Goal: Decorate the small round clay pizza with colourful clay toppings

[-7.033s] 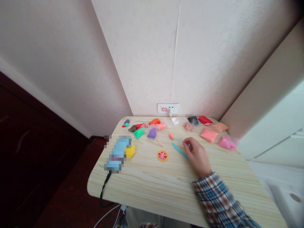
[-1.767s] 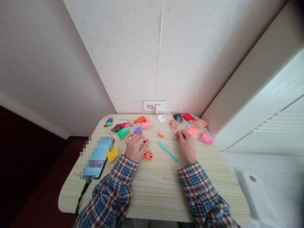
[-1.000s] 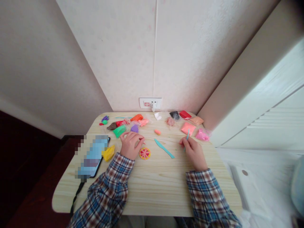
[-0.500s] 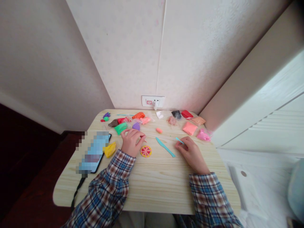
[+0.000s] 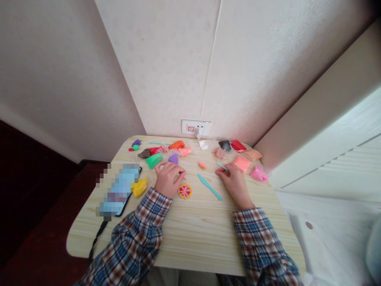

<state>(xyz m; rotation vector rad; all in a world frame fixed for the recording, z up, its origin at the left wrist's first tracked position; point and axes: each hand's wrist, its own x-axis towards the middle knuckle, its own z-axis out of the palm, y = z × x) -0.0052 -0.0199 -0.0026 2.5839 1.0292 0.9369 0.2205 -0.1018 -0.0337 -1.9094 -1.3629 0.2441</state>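
Note:
My right hand [image 5: 234, 183] pinches a thin light-blue modelling tool [image 5: 223, 166], its end poking out past the fingertips. My left hand [image 5: 169, 179] rests over the table with fingers curled. Its thumb and forefinger come close together by a tiny pinkish bit too small to make out. Just right of that hand lies a round yellow, red and pink clay disc [image 5: 185, 191] with a spoke pattern. A light-blue plastic knife [image 5: 210, 187] lies slantwise between the disc and my right hand. Behind the knife sits a small coral clay lump [image 5: 202, 165].
Bags of clay line the back: green [image 5: 154, 160], purple [image 5: 173, 158], orange [image 5: 176, 144], black [image 5: 225, 145] and pink [image 5: 259, 173]. A yellow clay bag [image 5: 139, 187] lies beside a phone [image 5: 122, 190] with a cord. Purple clay balls [image 5: 136, 142] sit back left.
My right hand has moved left and a little away from me with the modelling tool, nearer the knife. My left hand stays about in place. The view has shifted slightly.

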